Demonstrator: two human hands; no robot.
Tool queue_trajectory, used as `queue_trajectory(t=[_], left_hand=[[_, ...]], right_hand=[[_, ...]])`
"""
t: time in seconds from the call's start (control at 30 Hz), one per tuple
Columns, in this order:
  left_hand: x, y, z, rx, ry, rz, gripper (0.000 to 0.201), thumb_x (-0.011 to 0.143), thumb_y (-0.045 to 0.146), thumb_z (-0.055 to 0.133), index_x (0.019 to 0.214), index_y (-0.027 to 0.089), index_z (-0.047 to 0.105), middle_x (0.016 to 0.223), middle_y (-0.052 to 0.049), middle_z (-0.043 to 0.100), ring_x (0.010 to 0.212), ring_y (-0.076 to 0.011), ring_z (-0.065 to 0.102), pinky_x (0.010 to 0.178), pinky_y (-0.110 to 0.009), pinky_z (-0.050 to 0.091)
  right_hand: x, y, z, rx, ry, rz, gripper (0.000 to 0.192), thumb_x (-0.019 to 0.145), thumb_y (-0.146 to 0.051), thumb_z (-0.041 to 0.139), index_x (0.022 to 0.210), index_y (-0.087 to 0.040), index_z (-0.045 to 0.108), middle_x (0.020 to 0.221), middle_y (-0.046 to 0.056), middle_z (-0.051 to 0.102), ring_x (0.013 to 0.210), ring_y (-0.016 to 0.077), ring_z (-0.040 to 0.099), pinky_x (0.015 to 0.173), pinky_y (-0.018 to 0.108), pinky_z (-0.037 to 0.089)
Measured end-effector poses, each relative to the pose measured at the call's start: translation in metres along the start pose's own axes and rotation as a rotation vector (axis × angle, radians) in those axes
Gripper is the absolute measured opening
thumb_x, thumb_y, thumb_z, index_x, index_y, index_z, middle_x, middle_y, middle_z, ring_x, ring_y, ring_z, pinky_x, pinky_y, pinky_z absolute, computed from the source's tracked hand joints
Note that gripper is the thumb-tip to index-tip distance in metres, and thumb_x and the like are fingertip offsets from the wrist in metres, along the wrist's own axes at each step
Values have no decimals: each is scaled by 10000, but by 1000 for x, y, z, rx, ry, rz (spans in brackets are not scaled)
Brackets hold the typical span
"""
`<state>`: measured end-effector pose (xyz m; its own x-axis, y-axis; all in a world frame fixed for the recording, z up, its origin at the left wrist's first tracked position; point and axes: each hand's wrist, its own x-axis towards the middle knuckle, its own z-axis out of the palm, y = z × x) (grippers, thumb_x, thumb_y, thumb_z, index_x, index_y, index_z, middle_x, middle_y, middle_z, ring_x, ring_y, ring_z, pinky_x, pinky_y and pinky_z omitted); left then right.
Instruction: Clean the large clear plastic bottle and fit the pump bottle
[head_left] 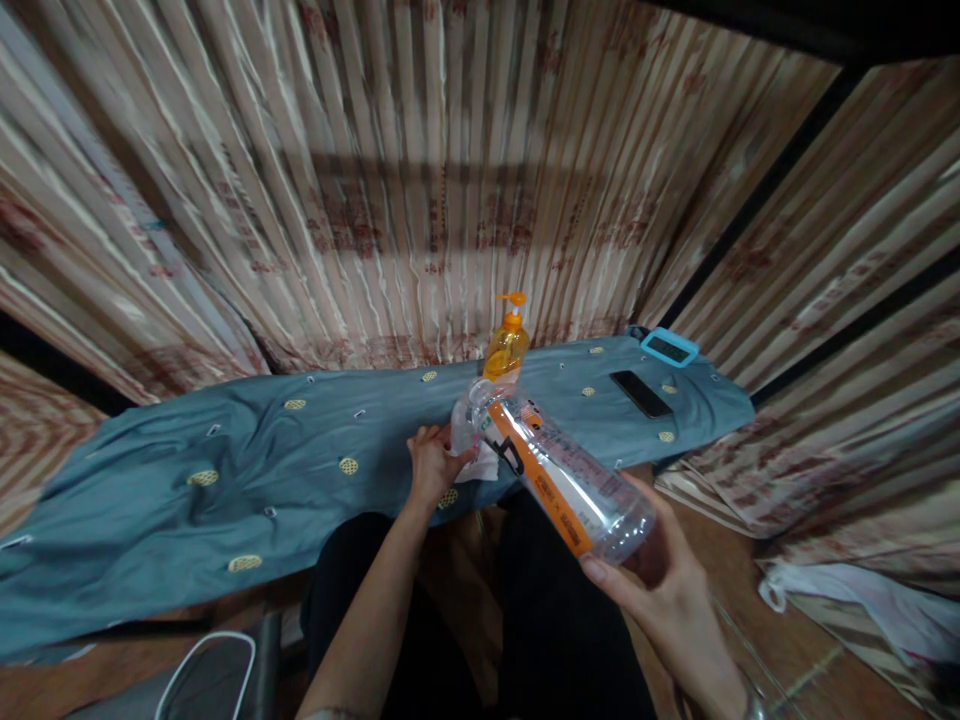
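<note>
My right hand [667, 580] is closed around the base of a clear plastic bottle [570, 490] with an orange label. The bottle is tilted, its neck pointing up and to the left, and no cap shows on it. My left hand [433, 462] grips the side of a translucent whitish thing [463, 428], partly hidden behind the bottle's neck; its kind is unclear. Beneath it lies a white sheet like a tissue [484, 466]. Just behind the bottle's mouth stands an orange pump bottle [508, 345].
A blue-green patterned cloth [300, 470] covers the long table. To the right lie a dark phone [641, 393] and a blue-framed digital clock [670, 348]. Striped curtains [420, 180] hang close behind. A grey thing with a white rim [210, 670] is at lower left.
</note>
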<state>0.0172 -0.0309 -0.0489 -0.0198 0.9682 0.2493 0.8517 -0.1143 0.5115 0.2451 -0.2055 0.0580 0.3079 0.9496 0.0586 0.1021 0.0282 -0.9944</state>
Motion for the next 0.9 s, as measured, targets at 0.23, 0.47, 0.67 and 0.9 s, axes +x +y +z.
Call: queue_trajectory(t=[0.23,0.47,0.67,0.9], left_hand=[[0,-2,1,-5,0,8,232,831,426,696,792,198,681,798,-39,636,909,-238,559,808,-341,328],[0,-3,1,-5,-5,8,239,837,434,687,785,201,675,801,-38,630,903,-235,557,803,-340,334],[0,-2,1,-2,1,9,229,834,428,689,785,205,678,794,-37,631,903,-236,561,795,-340,328],[0,-3,2,-14,4,10,225,830,428,699,799,206,686,793,-37,639,900,-234,562,797,-339,326]], right_hand=[[1,-2,1,-47,14,-44,798,639,-364,902,1315,-234,499,1137,90,756,927,274,772,784,356,644],[1,0,1,-29,4,-18,829,637,-395,904,1332,-253,476,1154,85,748,938,278,764,786,363,644],[1,-2,1,-54,-1,-45,806,650,-396,892,1328,-258,478,1117,77,761,896,275,768,763,365,642],[2,-6,1,-81,13,-59,788,633,-379,891,1303,-232,503,1102,78,761,888,266,768,757,350,644]])
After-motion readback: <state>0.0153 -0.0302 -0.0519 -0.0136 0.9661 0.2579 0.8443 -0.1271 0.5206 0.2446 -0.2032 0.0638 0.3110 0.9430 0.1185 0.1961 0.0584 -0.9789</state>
